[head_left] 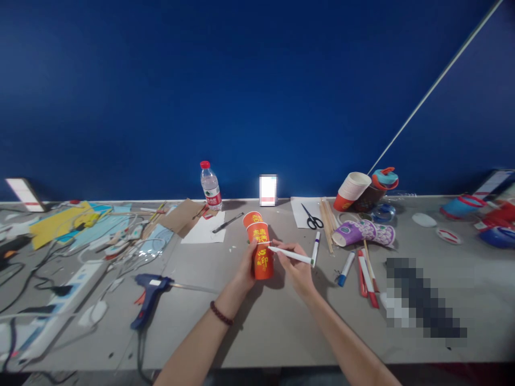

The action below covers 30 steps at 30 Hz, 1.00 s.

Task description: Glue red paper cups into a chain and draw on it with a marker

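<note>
Red paper cups [264, 266] with yellow lettering are joined end to end into a tilted column in the middle of the table. My left hand [245, 269] is closed around the column's left side. In my right hand [298, 272] is a white marker [294, 255], gripped like a pen. Its tip points left and meets the cups near the white rim around their middle, though I cannot tell whether it touches. The marker's rear end looks dark green. A marker with a purple band [316, 247] lies just right of my right hand.
Left: a blue glue gun [150, 299], a power strip [66, 305] and tangled cables. Behind: a water bottle [211, 187], a lit phone [268, 190] and scissors [312, 218] on paper. Right: stacked cups [352, 188], purple cups [354, 233], a blue-capped marker [346, 268] and red markers [368, 279].
</note>
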Each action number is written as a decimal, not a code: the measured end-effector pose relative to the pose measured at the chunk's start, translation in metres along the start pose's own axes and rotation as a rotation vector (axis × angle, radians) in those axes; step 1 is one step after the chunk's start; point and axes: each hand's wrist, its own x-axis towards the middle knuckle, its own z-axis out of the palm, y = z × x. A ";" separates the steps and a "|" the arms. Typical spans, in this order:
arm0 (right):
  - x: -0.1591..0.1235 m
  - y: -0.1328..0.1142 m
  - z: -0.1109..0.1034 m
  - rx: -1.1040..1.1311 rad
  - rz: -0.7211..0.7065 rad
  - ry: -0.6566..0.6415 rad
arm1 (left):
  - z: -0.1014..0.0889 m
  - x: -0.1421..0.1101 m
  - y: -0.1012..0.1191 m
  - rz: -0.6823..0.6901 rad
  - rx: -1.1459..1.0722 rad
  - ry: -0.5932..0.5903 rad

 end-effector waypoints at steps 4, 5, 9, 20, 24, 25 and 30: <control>-0.001 -0.001 -0.001 0.008 0.053 -0.003 | 0.000 0.000 0.000 -0.018 0.002 -0.062; -0.001 0.000 -0.001 0.010 0.056 -0.005 | 0.000 0.000 0.000 -0.017 0.008 -0.079; -0.001 0.000 -0.001 -0.022 0.022 -0.007 | -0.001 0.000 0.000 -0.017 0.028 -0.068; 0.001 -0.001 0.000 -0.035 0.022 -0.001 | 0.001 -0.001 -0.001 -0.008 0.034 -0.090; 0.001 -0.001 -0.001 -0.053 -0.003 -0.003 | 0.003 -0.001 0.000 -0.016 0.029 -0.072; 0.002 -0.001 -0.001 -0.064 -0.010 -0.006 | 0.003 -0.001 0.000 -0.017 0.029 -0.062; 0.001 0.000 -0.002 -0.065 -0.002 -0.030 | 0.002 -0.001 -0.001 -0.016 0.045 -0.057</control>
